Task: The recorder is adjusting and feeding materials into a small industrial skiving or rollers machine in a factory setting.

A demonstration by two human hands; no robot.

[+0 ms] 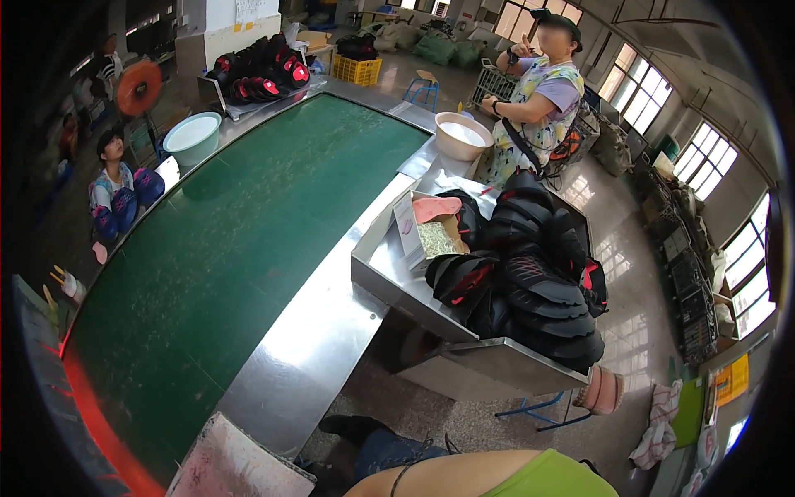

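Observation:
Neither of my hands shows in the head view. A bare forearm of mine with a thin dark cord on it crosses the lower edge, coming from a green sleeve; its hand is cut off below the picture. Nearest to it are my leg in blue jeans and a pinkish stained board or pad by the conveyor. A green conveyor belt with pale scuffs runs away from me. To its right, a metal tray carries a heap of black shoe uppers with red details.
A carton holding a pink sole-shaped piece stands in the tray. Basins flank the belt. One person stands at the far right; another sits at left. A stool stands beneath the tray's right end.

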